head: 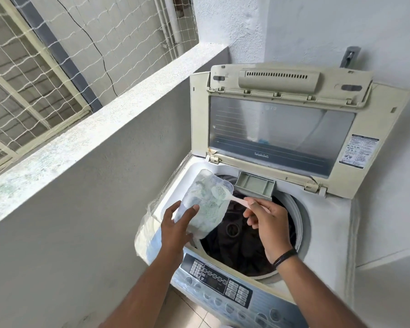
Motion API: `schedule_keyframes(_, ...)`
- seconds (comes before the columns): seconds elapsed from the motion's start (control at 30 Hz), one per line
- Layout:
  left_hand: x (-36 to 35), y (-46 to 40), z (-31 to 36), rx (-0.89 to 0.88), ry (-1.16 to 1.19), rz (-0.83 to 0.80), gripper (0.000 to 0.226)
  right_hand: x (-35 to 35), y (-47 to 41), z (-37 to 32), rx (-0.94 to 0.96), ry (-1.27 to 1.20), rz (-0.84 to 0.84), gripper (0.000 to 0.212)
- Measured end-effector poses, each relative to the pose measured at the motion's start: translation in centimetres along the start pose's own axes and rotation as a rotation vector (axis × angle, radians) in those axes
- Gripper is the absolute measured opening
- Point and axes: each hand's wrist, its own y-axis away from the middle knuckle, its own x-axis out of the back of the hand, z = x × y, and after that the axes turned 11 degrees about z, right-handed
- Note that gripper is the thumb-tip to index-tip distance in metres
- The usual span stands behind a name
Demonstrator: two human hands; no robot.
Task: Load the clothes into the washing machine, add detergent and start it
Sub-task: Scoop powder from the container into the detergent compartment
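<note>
The top-loading washing machine (329,233) stands with its lid (282,129) raised. Dark clothes (242,245) lie in the drum. My left hand (178,223) grips a clear plastic detergent container (206,204), tilted over the drum's left rim, with pale powder inside. My right hand (268,221) pinches the handle of a pink scoop (225,194); the scoop's bowl is inside the container's mouth and holds powder. The detergent drawer (256,184) is pulled out at the back of the opening. The control panel (223,282) runs along the machine's front edge.
A grey parapet wall (92,174) stands close on the machine's left, with netting (45,67) above it. A crumpled plastic cover (149,230) hangs at the machine's left side. White walls close off the back and right. Tiled floor (199,313) shows below.
</note>
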Motion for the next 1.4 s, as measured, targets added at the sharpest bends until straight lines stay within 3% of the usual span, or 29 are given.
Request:
schedule_keyframes(0.37,-4.2,-2.4,1.0,0.072,0.016,-0.001,0.084,2.1,-5.3,-0.5,-0.05,-0.11,0.093,0.015)
schedule_keyframes(0.67,-3.7,-3.4,-0.4,0.109,0.016,0.034,0.088,3.4,-7.9,1.7,-0.077,-0.121,0.178,0.016)
schedule_keyframes(0.87,-1.3,-3.5,-1.7,0.119,-0.055,-0.003,0.087,4.3,-9.0,5.3,-0.106,0.016,0.248,0.015)
schedule_keyframes(1.1,0.2,-3.5,-1.9,0.091,-0.028,-0.095,0.054,4.6,-9.7,6.9,-0.046,0.138,0.219,0.015)
schedule_keyframes(1.27,0.9,-3.8,-2.0,0.12,0.019,-0.119,0.066,4.8,-10.2,7.8,0.047,0.345,0.175,0.022)
schedule_keyframes(1.4,1.3,-3.9,-2.2,0.121,0.023,-0.134,0.068,5.0,-9.9,8.0,0.273,0.568,0.053,0.028)
